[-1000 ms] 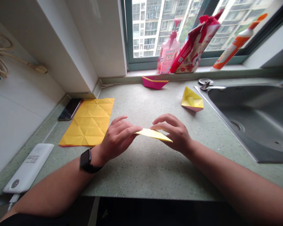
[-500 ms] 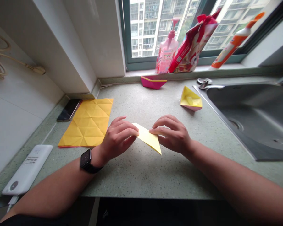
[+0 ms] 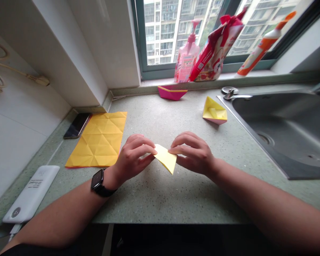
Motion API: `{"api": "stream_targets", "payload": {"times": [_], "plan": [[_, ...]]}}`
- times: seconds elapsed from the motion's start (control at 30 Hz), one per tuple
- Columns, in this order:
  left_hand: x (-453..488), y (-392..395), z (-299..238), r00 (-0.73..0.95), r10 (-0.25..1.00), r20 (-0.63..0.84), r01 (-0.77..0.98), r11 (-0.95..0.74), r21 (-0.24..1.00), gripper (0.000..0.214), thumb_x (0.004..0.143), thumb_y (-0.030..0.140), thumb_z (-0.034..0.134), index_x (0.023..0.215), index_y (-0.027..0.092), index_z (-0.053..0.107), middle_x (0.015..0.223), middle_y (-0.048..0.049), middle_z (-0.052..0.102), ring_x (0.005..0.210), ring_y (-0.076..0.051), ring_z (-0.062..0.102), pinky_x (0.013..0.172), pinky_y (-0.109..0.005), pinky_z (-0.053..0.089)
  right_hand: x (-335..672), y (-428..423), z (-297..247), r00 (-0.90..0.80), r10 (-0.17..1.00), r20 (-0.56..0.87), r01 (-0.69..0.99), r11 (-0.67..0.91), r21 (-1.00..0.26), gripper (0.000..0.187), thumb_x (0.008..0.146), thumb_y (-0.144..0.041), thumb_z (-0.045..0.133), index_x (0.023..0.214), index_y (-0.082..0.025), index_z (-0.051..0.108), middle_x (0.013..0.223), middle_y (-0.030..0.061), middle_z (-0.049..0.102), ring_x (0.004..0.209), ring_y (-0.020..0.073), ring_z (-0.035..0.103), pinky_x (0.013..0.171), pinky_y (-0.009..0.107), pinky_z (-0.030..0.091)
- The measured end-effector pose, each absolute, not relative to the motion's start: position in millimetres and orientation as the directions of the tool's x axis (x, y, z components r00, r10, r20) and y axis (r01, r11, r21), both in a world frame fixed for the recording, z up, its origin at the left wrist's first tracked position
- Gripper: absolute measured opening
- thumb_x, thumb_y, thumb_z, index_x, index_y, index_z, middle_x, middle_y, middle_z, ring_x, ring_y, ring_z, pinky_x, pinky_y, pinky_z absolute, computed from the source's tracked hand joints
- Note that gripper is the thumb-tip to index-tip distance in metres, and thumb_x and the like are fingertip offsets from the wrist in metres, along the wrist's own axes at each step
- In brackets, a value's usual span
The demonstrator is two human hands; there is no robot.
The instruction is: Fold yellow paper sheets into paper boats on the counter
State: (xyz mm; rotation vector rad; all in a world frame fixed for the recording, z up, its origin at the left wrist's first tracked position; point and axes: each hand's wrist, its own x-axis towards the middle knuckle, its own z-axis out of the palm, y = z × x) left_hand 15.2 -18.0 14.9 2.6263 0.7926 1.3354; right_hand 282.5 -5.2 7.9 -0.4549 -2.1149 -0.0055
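Note:
Between my two hands is a folded piece of yellow paper (image 3: 166, 158), held a little above the counter with one corner pointing down toward me. My left hand (image 3: 135, 153), with a black watch on its wrist, pinches the paper's left edge between thumb and fingers. On the other side my right hand (image 3: 193, 153) is closed on the upper right edge, its thumb partly hidden beneath. Beyond the hands a pink folded paper boat (image 3: 172, 94) stands by the sill, and a yellow and pink folded paper boat (image 3: 214, 111) sits near the sink.
Creased orange-yellow sheets (image 3: 99, 139) lie at the left, beside a dark phone (image 3: 76, 126) and a white power bank (image 3: 32, 194). A steel sink (image 3: 280, 138) is set in at the right. A pump bottle (image 3: 186, 58), a red bag (image 3: 216, 49) and an orange-white bottle (image 3: 262, 48) line the sill.
The yellow paper has turned between my hands, and its lower corner now points more steeply down and further left. Both hands still grip it in nearly the same place.

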Motion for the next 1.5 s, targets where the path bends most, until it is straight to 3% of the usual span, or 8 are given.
{"api": "stream_targets", "payload": {"times": [0.13,0.23,0.4,0.8,1.1,1.5], "plan": [[16.0,-19.0,13.6,0.483,0.482,0.731,0.406,-0.863,0.300,0.008,0.104,0.020,0.079,0.100,0.025,0.074,0.103,-0.0018,0.079,0.093,-0.018,0.073,0.093,-0.037,0.058,282.2,-4.9,7.6,-0.500,0.312,0.808,0.330,0.931,-0.156,0.011,0.102,-0.018,0.073,0.106,-0.028,0.070,0.095,0.0017,0.074,0.082,0.0195,0.068,0.077,0.038,0.059],[16.5,-20.8,13.3,0.469,0.523,0.712,0.380,-0.847,0.372,0.007,0.106,0.022,0.078,0.100,0.025,0.076,0.101,-0.0022,0.077,0.092,-0.017,0.073,0.086,-0.034,0.058,281.5,-3.9,6.0,-0.495,0.326,0.806,0.326,0.929,-0.176,0.007,0.105,-0.023,0.072,0.110,-0.026,0.071,0.098,0.0032,0.075,0.084,0.0197,0.069,0.078,0.037,0.059],[16.5,-21.3,13.6,0.441,0.534,0.721,0.286,-0.846,0.451,0.010,0.107,0.024,0.077,0.097,0.025,0.076,0.099,-0.0020,0.075,0.091,-0.017,0.071,0.091,-0.037,0.059,280.3,-4.4,4.8,-0.492,0.344,0.800,0.312,0.927,-0.207,0.010,0.105,-0.018,0.071,0.109,-0.027,0.073,0.097,0.0026,0.076,0.084,0.0191,0.069,0.077,0.036,0.059],[16.8,-22.4,15.1,0.455,0.499,0.738,0.269,-0.866,0.420,0.012,0.105,0.022,0.078,0.094,0.027,0.077,0.094,0.0004,0.072,0.087,-0.015,0.070,0.099,-0.040,0.061,281.4,1.4,-0.4,-0.508,0.354,0.785,0.310,0.926,-0.216,0.015,0.104,-0.016,0.072,0.112,-0.028,0.078,0.099,0.0020,0.080,0.089,0.0205,0.072,0.083,0.038,0.061],[19.6,-20.8,16.2,0.376,0.625,0.684,0.211,-0.777,0.593,0.018,0.103,0.036,0.084,0.090,0.023,0.081,0.091,-0.0032,0.071,0.084,-0.016,0.070,0.081,-0.031,0.062,279.9,6.5,-4.7,-0.495,0.400,0.771,0.345,0.905,-0.248,0.009,0.107,-0.020,0.070,0.103,-0.025,0.077,0.097,0.0038,0.080,0.085,0.0196,0.071,0.078,0.036,0.059],[20.6,-20.8,15.9,0.367,0.634,0.681,0.165,-0.765,0.623,0.017,0.102,0.035,0.085,0.089,0.024,0.081,0.091,-0.0024,0.072,0.084,-0.015,0.070,0.083,-0.033,0.064,281.5,9.3,-5.3,-0.508,0.423,0.750,0.370,0.894,-0.254,0.011,0.107,-0.019,0.069,0.104,-0.027,0.077,0.097,0.0029,0.080,0.087,0.0198,0.072,0.079,0.037,0.059]]}}
